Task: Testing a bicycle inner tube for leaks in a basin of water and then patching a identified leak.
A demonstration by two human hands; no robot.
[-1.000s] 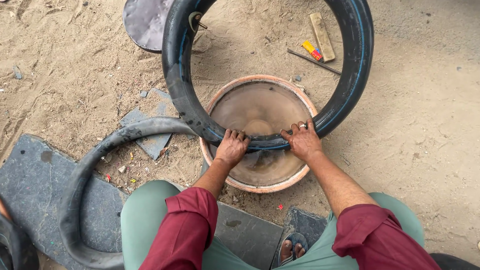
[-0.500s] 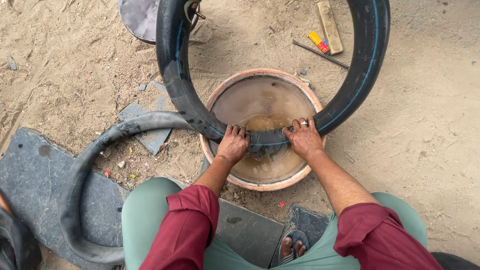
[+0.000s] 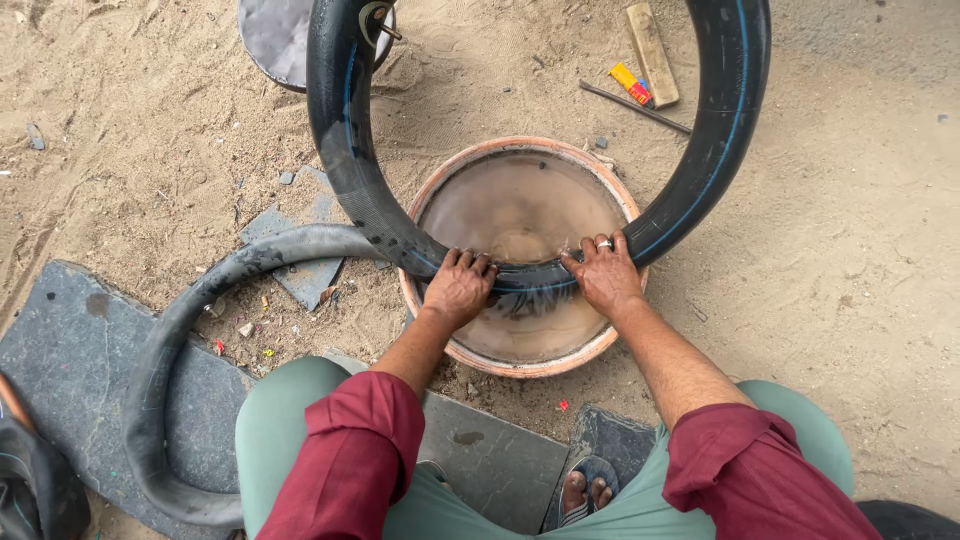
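A black inflated inner tube (image 3: 345, 150) stands upright with its lowest part dipped into a round orange-rimmed basin (image 3: 425, 205) of murky water. My left hand (image 3: 458, 288) and my right hand (image 3: 604, 276) both grip that lowest part, side by side, pressing it at the water's surface. A ring is on my right hand. The tube's metal valve (image 3: 380, 20) sticks out near the top left. The top of the tube runs out of view.
A second, limp black tube (image 3: 165, 350) curves over dark stone slabs (image 3: 60, 350) at the left. A wooden block (image 3: 652, 40), a small yellow-red item (image 3: 630, 82) and a thin metal rod (image 3: 632, 106) lie on sand behind the basin. A dark round pan (image 3: 275, 35) sits top left.
The tube and basin sit slightly lower and closer in view, and the hands have shifted a little along the tube's wet lower part while keeping hold.
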